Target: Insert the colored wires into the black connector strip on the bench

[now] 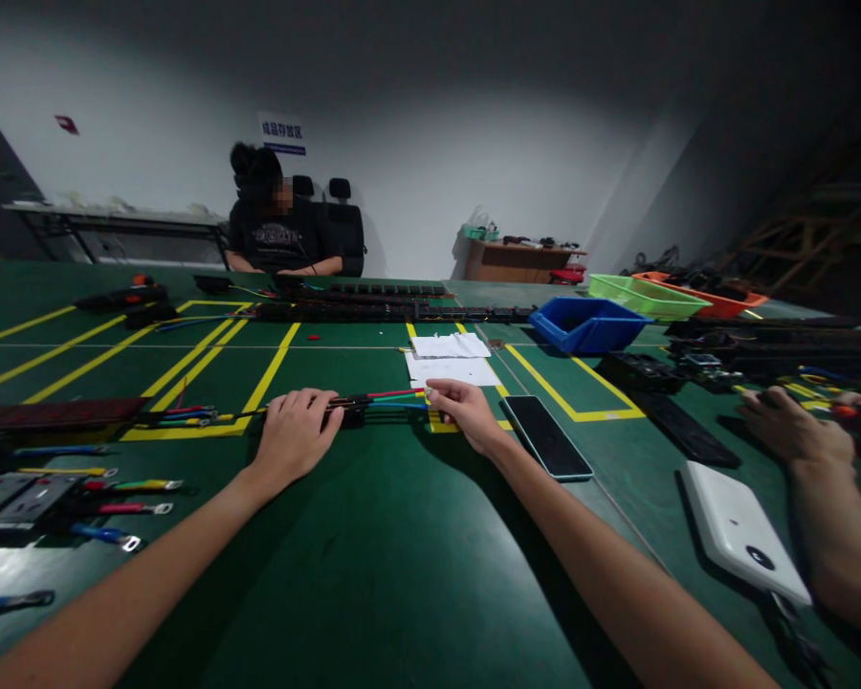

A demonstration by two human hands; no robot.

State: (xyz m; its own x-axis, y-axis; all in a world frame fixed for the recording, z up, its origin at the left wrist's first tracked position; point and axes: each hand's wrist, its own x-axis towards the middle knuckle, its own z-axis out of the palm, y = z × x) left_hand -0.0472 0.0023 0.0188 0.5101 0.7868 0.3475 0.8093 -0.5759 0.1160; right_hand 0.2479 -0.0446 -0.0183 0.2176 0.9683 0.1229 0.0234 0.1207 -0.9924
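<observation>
My left hand (301,428) lies over a black-sleeved wire bundle (357,403) on the green table, its fingers closed around it. From the bundle's right end, red, green and blue wires (393,400) run toward my right hand (461,410). My right thumb and forefinger pinch the wire ends, near a small pale tip. Which single wire they hold is hard to make out. Two white paper sheets (453,370) lie just beyond my right hand. A dark-screened phone (547,437) rests to the right of that wrist.
A blue bin (586,325), a green tray (646,296) and an orange tray (717,292) stand at the back right. A white power bank (743,528) lies at right, beside another person's hands (804,431). Lugged cables (125,485) lie left. Someone (279,225) sits opposite.
</observation>
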